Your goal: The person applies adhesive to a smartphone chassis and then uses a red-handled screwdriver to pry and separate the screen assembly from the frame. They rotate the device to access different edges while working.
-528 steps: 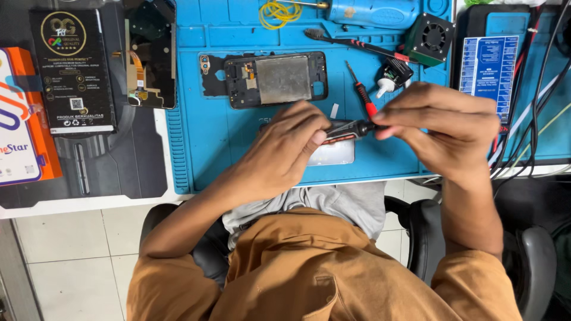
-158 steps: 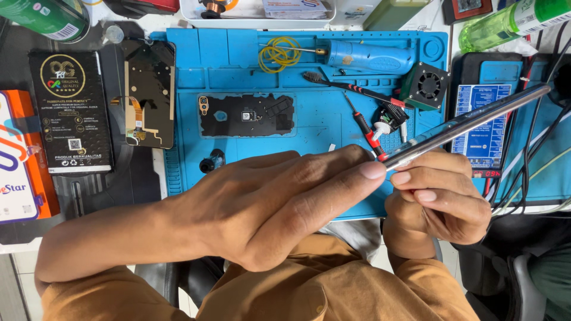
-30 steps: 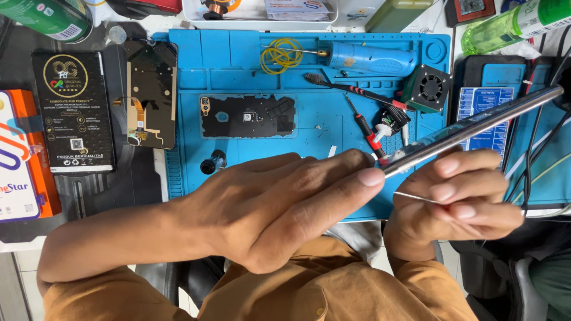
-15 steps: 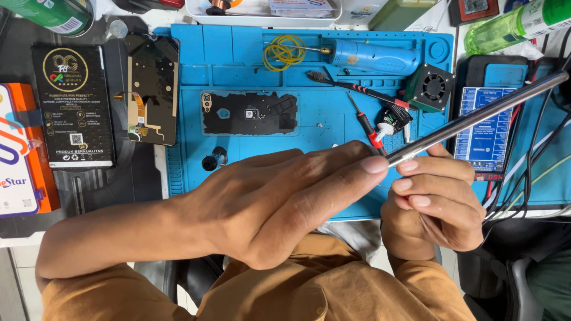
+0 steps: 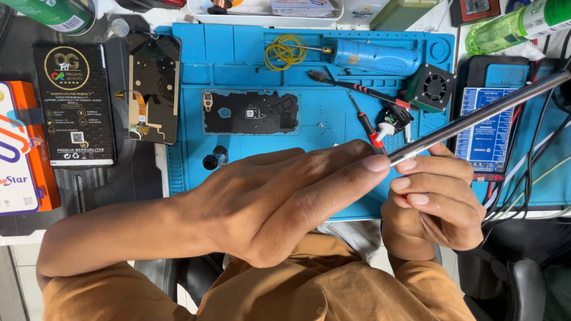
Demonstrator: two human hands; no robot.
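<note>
A thin silver phone body (image 5: 488, 113) is seen edge-on, slanting from the middle up to the right edge, above the blue work mat (image 5: 333, 196). My left hand (image 5: 285, 202) reaches across from the left, and its fingertips pinch the slab's near end. My right hand (image 5: 437, 199) is curled just under that same end, fingertips pressed on it from below. A dark phone back frame (image 5: 250, 112) lies flat on the mat beyond my hands. To its left lies a screen panel with a flex cable (image 5: 153, 89).
On the mat are a yellow wire coil (image 5: 285, 52), a blue electric screwdriver (image 5: 375, 57), a brush (image 5: 357, 88), a red-handled screwdriver (image 5: 369, 125) and a small fan (image 5: 434, 88). A black box (image 5: 74, 104) and an orange box (image 5: 18, 148) lie left; cables (image 5: 529, 178) hang right.
A thin pin that stuck out of my right hand one second ago is hidden now. Its fingers have curled in closer to the phone's end. My left hand has hardly moved.
</note>
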